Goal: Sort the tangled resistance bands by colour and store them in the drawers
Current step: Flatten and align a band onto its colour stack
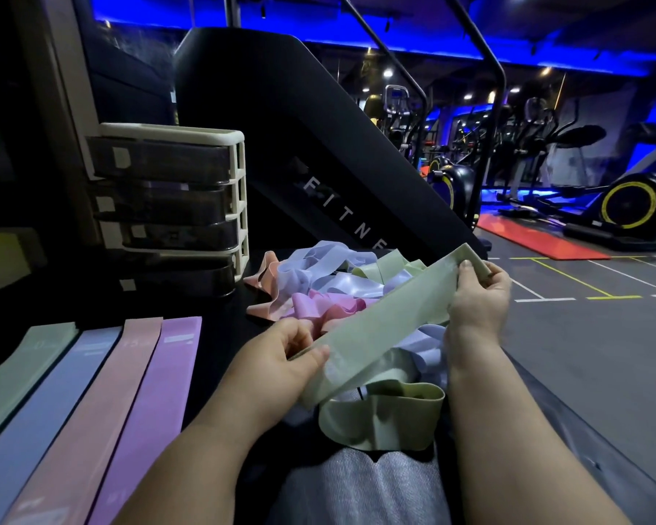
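White letters on the black machine panel (319, 153) read "FITNE", the rest hidden. The flat peach band (99, 418) at my bench's left shows a faint "15".

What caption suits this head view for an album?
Left hand and right hand hold a pale green resistance band over a tangled pastel pile by cream drawers.

Drawers (167, 206) left of tangle (330, 286), seemingly on table (220, 308).
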Demonstrator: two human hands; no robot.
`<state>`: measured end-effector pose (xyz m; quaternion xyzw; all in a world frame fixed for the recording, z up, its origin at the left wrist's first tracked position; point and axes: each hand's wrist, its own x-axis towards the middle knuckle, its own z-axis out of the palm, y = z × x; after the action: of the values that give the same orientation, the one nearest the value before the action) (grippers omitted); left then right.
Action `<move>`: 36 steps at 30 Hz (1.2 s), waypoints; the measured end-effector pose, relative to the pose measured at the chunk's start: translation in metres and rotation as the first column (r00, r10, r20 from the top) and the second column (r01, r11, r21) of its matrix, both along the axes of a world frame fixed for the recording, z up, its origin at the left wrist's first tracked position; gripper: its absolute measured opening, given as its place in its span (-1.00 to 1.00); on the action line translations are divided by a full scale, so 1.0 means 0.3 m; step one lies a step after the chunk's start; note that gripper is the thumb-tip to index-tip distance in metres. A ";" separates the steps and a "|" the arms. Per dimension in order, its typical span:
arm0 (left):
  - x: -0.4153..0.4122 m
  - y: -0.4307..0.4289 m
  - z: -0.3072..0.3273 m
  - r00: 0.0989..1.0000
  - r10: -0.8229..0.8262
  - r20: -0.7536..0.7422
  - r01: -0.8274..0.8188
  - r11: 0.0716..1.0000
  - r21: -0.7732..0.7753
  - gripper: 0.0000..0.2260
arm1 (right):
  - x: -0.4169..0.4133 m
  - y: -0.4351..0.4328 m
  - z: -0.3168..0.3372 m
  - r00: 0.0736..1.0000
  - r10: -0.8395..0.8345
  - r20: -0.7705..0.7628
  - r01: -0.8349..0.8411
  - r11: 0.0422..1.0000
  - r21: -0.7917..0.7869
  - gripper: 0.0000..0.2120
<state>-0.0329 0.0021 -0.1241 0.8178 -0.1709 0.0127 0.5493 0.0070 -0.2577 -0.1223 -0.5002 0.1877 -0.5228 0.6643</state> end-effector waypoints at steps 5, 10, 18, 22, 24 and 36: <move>-0.028 0.005 0.028 0.992 0.107 0.061 -0.109 0.994 0.016 -0.67 | -0.004 -0.009 0.007 0.997 -0.062 0.044 0.062 0.998 0.015 -0.83; -0.082 0.024 0.079 1.000 0.022 0.005 -0.022 0.996 0.090 -0.72 | -0.016 -0.004 0.015 0.990 -0.133 0.037 0.136 0.986 -0.096 -0.79; -0.227 0.191 0.125 0.988 -0.085 -0.126 0.116 0.956 0.269 -0.79 | -0.056 0.121 0.045 0.991 0.133 0.005 -0.125 0.947 -0.295 -0.81; -0.271 0.304 0.101 0.984 -0.025 -0.174 0.078 0.950 0.301 -0.87 | -0.088 0.219 0.072 0.948 0.309 -0.080 -0.315 0.871 -0.377 -0.88; -0.284 0.357 0.093 0.984 0.023 -0.176 0.030 0.955 0.295 -0.91 | -0.099 0.264 0.096 0.927 0.354 -0.124 -0.372 0.833 -0.409 -0.90; -0.291 0.556 0.054 0.983 0.059 -0.176 -0.007 0.959 0.284 -0.89 | -0.027 0.520 0.202 0.625 0.625 -0.468 -0.760 0.622 -0.185 -0.76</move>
<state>-0.1204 0.1690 -0.1079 0.8881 -0.1060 -0.0778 0.4403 -0.0011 -0.1018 -0.0617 -0.7337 -0.0070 -0.1441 0.6640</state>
